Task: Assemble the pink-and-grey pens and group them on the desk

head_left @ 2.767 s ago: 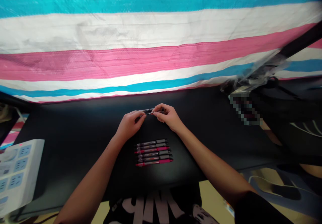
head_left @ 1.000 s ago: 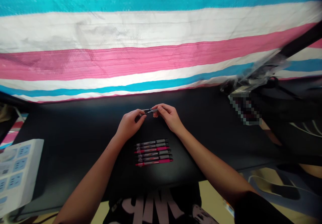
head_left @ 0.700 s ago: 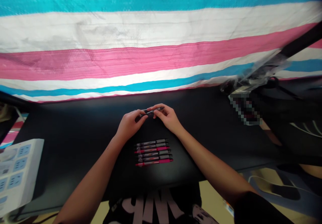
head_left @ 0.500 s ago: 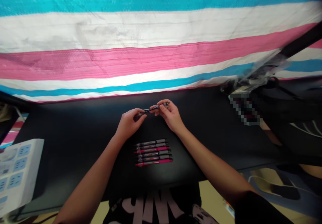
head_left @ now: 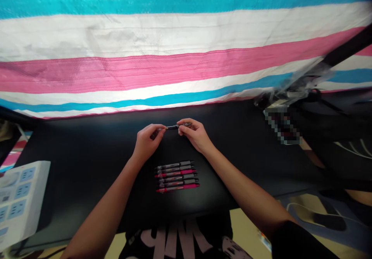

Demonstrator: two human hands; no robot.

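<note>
The left hand [head_left: 147, 140] and the right hand [head_left: 194, 133] face each other above the black table [head_left: 95, 146], a slim dark pen [head_left: 172, 127] spanning the gap between them. The left pinches one end between thumb and fingers; the right grips the other. Nearer the body, pens [head_left: 178, 173] lie side by side in a neat stack of rows, some with grey grips, others pink. A white power strip [head_left: 24, 197] sits at the left edge. At the far right is clear plastic [head_left: 308, 78], near a pixelated item [head_left: 283, 127]. Behind the table hangs a sheet [head_left: 145, 71] striped blue, white and pink.
</note>
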